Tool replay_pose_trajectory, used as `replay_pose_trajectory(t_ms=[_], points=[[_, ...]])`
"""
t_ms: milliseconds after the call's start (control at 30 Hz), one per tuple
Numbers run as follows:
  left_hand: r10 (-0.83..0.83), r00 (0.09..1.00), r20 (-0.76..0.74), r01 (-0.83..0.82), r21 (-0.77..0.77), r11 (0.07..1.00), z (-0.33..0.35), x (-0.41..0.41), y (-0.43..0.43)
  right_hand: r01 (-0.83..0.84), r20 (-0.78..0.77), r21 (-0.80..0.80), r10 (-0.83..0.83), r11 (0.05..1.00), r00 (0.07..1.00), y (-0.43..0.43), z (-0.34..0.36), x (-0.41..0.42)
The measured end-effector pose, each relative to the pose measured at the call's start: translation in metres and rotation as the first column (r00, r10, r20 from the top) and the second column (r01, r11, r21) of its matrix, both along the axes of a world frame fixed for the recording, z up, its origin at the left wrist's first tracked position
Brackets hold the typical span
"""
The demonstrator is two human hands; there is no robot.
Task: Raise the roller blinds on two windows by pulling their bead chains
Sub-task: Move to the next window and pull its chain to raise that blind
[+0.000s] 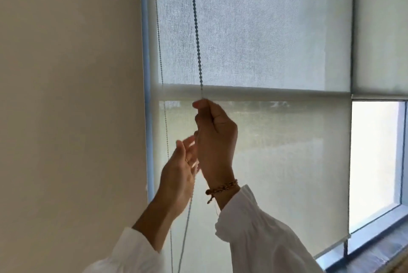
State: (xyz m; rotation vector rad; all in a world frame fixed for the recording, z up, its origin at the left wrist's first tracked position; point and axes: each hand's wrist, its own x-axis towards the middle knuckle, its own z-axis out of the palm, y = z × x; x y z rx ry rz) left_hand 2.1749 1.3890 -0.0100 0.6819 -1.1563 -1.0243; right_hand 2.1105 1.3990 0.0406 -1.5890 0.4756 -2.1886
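Cream wall (pixel 66 96) fills the left of the view and meets a pale blue window frame (pixel 146 74); two windows stand side by side to its right. On the near window the blind (pixel 265 162) hangs almost to the sill (pixel 375 248), its bottom edge low at the right, so this one appears barely raised, if at all. A horizontal bar (pixel 265 94) shows through the fabric at mid-height. The neighbouring blind (pixel 379 30) at the right edge stops about halfway, with bare glass (pixel 375 151) below; whether that counts as done cannot be judged. The right hand (pixel 215 131) is closed in a fist on the bead chain (pixel 197 30), gripping the front strand at the level of the bar. The left hand (pixel 178 175) sits just below, fingers loosely spread, and the strand runs past its palm; a firm hold cannot be confirmed. The chain's rear strand (pixel 162 74) hangs free beside the frame. Both wrists carry white sleeves (pixel 254 228), the right a braided bracelet (pixel 221 189). Nothing visible obstructs the pull.
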Motion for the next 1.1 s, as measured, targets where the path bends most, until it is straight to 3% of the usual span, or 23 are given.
replay_pose_trajectory(t_ms=[200,433,567,667,767,900,1100], points=[[-0.156,0.987,0.033,0.16,-0.236,0.959,0.06,0.016,-0.005,0.068,-0.039,0.002,-0.068,0.998,0.997,-0.006,-0.053,0.007],[-0.276,0.961,0.01,0.27,-0.24,0.933,0.092,0.015,0.015,0.085,-0.016,0.04,-0.084,0.996,0.996,-0.009,-0.096,0.013],[-0.115,0.987,-0.116,0.085,-0.234,0.969,0.093,-0.003,0.019,0.053,-0.038,0.039,-0.052,0.998,0.998,-0.007,-0.096,0.013],[0.081,0.981,-0.179,-0.133,-0.3,0.945,0.091,-0.014,0.02,-0.052,-0.051,0.154,0.061,0.987,0.997,-0.008,-0.086,0.009],[0.16,0.967,-0.197,-0.225,-0.373,0.9,0.089,-0.015,0.023,-0.181,0.068,0.218,0.171,0.959,0.983,-0.01,-0.064,-0.001],[0.282,0.952,-0.116,-0.304,-0.44,0.845,0.066,-0.02,0.026,-0.386,0.228,0.151,0.348,0.91,0.909,-0.005,-0.022,-0.015],[0.415,0.908,0.061,-0.34,-0.473,0.813,-0.007,-0.028,0.027,-0.443,0.13,0.075,0.431,0.894,0.893,0.016,0.023,-0.018]])
